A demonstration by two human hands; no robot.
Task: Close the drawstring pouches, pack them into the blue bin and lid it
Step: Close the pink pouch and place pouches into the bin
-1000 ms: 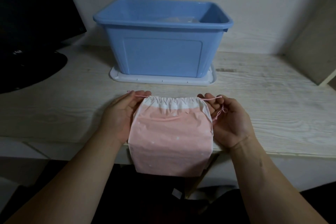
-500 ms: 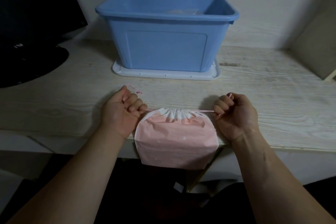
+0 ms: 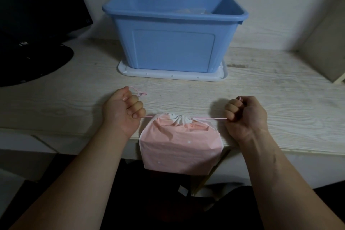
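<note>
Right now, nearest to you, the pink drawstring pouch [image 3: 181,147] hangs half over the front edge of the pale wooden desk [image 3: 280,102], below and between your two sets of fingers. Its white mouth is gathered into a tight pucker, about level with your lowest knuckles.

Your left hand [image 3: 123,110] is balled into a fist, fingers curled tight round the left cord [image 3: 146,117], which runs taut from the bottom of the fist to the pouch's mouth. The fist sits just beside the pouch. A loose pink end pokes out past your forefinger, on the far side.

Your right hand [image 3: 244,115] is fisted likewise, clamped on the right cord [image 3: 211,118], which stretches a longer way from fingers to pucker.

Beyond your fingers, well apart from them, the blue bin [image 3: 173,43] stands open and upright on its white lid [image 3: 173,76], which lies flat beneath it. Something pale lies inside; what it is you cannot tell. Far to the left of your left fingers stands a black monitor [image 3: 37,5].
</note>
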